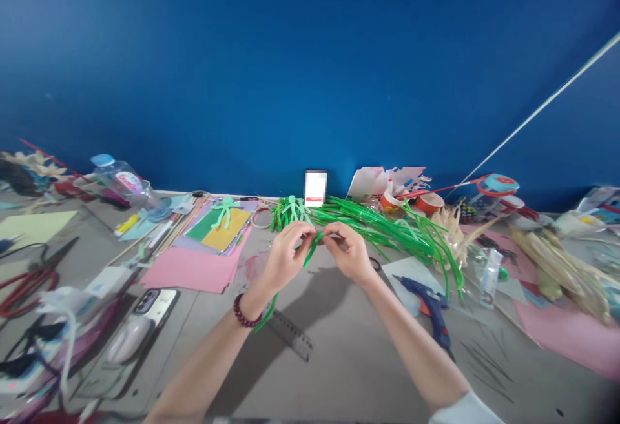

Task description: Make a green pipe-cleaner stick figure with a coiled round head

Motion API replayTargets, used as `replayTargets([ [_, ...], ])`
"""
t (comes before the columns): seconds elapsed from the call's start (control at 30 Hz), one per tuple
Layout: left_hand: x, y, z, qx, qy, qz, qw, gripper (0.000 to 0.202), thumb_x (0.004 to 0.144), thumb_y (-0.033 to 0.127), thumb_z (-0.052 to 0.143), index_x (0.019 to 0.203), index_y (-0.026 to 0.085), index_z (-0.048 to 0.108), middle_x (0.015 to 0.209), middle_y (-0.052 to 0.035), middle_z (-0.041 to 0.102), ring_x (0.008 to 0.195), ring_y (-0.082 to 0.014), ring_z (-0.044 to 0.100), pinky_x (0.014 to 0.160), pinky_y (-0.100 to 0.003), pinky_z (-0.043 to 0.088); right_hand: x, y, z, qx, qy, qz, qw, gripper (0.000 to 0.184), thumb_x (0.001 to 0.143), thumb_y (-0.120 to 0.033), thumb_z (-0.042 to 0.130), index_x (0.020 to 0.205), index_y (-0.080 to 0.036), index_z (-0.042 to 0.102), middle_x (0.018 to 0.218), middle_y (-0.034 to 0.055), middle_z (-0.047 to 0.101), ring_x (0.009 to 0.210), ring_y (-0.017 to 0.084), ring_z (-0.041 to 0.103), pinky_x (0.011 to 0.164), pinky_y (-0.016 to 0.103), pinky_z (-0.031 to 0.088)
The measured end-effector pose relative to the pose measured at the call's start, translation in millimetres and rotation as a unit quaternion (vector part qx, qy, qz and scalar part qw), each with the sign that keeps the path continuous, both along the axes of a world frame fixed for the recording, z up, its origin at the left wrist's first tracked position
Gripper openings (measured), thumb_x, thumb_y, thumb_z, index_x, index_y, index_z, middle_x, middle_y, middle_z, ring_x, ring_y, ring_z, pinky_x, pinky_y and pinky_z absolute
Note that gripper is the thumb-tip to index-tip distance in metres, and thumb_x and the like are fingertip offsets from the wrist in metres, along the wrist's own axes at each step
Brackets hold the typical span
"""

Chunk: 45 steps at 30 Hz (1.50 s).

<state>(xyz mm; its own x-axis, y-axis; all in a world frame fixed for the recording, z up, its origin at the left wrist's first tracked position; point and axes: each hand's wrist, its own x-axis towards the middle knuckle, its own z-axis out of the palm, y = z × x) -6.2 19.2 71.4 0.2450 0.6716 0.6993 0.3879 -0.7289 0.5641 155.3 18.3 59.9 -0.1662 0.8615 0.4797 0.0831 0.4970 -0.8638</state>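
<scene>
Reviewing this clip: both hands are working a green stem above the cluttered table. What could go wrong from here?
1. The left hand and right hand pinch the thin green pipe-cleaner stem along one short stretch. Its long tail hangs by the dark red beaded bracelet and may snag there.
2. The right forearm lies close to the blue glue gun and could knock it.
3. The pile of loose green stems just behind could tangle with the held one.

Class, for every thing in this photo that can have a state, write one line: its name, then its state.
left hand, pinched on the green pipe cleaner
right hand, pinched on the same pipe cleaner
green pipe cleaner, held above the table, one end trailing down
glue gun, lying on its side, untouched
water bottle, capped, tilted over
phone, lying face down
ruler, flat on the table
</scene>
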Motion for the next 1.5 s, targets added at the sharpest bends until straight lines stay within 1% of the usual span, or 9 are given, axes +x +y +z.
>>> replayTargets([
  [0.63, -1.5, -3.1, 9.7, -0.049, 0.001, -0.025, 0.998, 0.01, 0.088, 0.021, 0.048, 0.082, 0.018, 0.054, 0.078, -0.0029, 0.059, 0.073, -0.0134, 0.055, 0.066, -0.025, 0.046, 0.5, 6.6, 17.7, -0.101, -0.011, 0.02, 0.995, 0.01, 0.077, -0.028, 0.06, 0.079, -0.018, 0.06, 0.078, 0.0029, 0.061, 0.075, 0.016, 0.062, 0.069, 0.03, 0.057],
  [0.77, -5.3, -3.8, 14.8, -0.062, -0.016, -0.009, 0.998, 0.009, 0.088, 0.02, 0.048, 0.083, 0.018, 0.055, 0.081, -0.0033, 0.06, 0.075, -0.0135, 0.057, 0.067, -0.025, 0.047, 3.9, 11.1, 24.1, -0.046, -0.055, 0.033, 0.997, 0.012, 0.081, -0.028, 0.056, 0.084, -0.018, 0.061, 0.081, 0.0043, 0.065, 0.076, 0.017, 0.064, 0.07, 0.031, 0.056],
  [0.87, -10.8, -3.7, 17.1, -0.057, -0.002, -0.017, 0.998, 0.008, 0.087, 0.019, 0.048, 0.084, 0.018, 0.056, 0.081, -0.004, 0.06, 0.076, -0.0139, 0.057, 0.068, -0.026, 0.048, 32.4, 3.9, 55.6, 0.065, -0.233, 0.063, 0.968, 0.021, 0.081, -0.025, 0.059, 0.101, -0.022, 0.063, 0.098, 0.0072, 0.068, 0.087, 0.02, 0.065, 0.077, 0.035, 0.054],
  [0.93, -14.0, -3.9, 17.8, -0.042, 0.001, -0.033, 0.999, 0.008, 0.086, 0.016, 0.049, 0.089, 0.018, 0.056, 0.084, -0.005, 0.062, 0.078, -0.0143, 0.058, 0.069, -0.027, 0.048, 62.1, -9.7, 87.2, 0.175, -0.318, 0.005, 0.932, 0.024, 0.077, -0.025, 0.065, 0.101, -0.027, 0.066, 0.1, 0.0054, 0.069, 0.092, 0.023, 0.064, 0.081, 0.038, 0.052],
  [1.0, -15.5, -4.8, 18.4, -0.027, 0.007, -0.049, 0.998, 0.011, 0.085, 0.012, 0.049, 0.091, 0.018, 0.056, 0.088, -0.0059, 0.063, 0.084, -0.0147, 0.059, 0.076, -0.028, 0.048, 89.8, -27.3, 116.4, 0.244, -0.293, -0.161, 0.91, 0.021, 0.078, -0.02, 0.063, 0.096, -0.029, 0.068, 0.094, 0.0055, 0.07, 0.088, 0.022, 0.065, 0.078, 0.037, 0.051],
  [1.1, -14.5, -6.8, 19.6, -0.016, 0.014, -0.076, 0.997, 0.013, 0.085, 0.01, 0.049, 0.091, 0.018, 0.056, 0.088, -0.0059, 0.063, 0.085, -0.0145, 0.059, 0.077, -0.028, 0.048, 105.7, -45.8, 133.4, 0.224, -0.169, -0.28, 0.918, 0.016, 0.079, -0.02, 0.063, 0.091, -0.03, 0.068, 0.084, 0.0041, 0.069, 0.074, 0.018, 0.065, 0.066, 0.033, 0.052],
  [1.3, -12.7, -5.6, 19.2, -0.004, 0.037, -0.091, 0.995, 0.011, 0.087, 0.013, 0.048, 0.09, 0.018, 0.057, 0.086, -0.0069, 0.062, 0.083, -0.0154, 0.059, 0.073, -0.028, 0.048, 47.5, -16.3, 77.2, 0.003, -0.178, -0.052, 0.983, 0.012, 0.079, -0.029, 0.063, 0.087, -0.022, 0.069, 0.084, 0.0043, 0.071, 0.073, 0.018, 0.067, 0.067, 0.031, 0.056],
  [1.4, -15.0, -1.8, 17.4, 0.003, 0.044, -0.08, 0.996, 0.01, 0.088, 0.015, 0.048, 0.088, 0.019, 0.057, 0.084, -0.0066, 0.062, 0.08, -0.0158, 0.057, 0.07, -0.029, 0.047, 19.0, 0.7, 51.9, -0.107, -0.099, 0.077, 0.986, 0.016, 0.078, -0.032, 0.064, 0.088, -0.02, 0.068, 0.083, 0.0041, 0.07, 0.067, 0.017, 0.068, 0.063, 0.03, 0.058],
  [1.5, -17.7, 1.8, 15.8, 0.004, 0.035, -0.074, 0.997, 0.009, 0.087, 0.015, 0.049, 0.089, 0.019, 0.057, 0.084, -0.0062, 0.062, 0.08, -0.0156, 0.058, 0.07, -0.029, 0.047, 9.1, 6.2, 41.0, -0.176, -0.018, 0.099, 0.979, 0.015, 0.076, -0.032, 0.066, 0.083, -0.019, 0.066, 0.072, 0.0011, 0.067, 0.063, 0.016, 0.067, 0.062, 0.029, 0.058],
])
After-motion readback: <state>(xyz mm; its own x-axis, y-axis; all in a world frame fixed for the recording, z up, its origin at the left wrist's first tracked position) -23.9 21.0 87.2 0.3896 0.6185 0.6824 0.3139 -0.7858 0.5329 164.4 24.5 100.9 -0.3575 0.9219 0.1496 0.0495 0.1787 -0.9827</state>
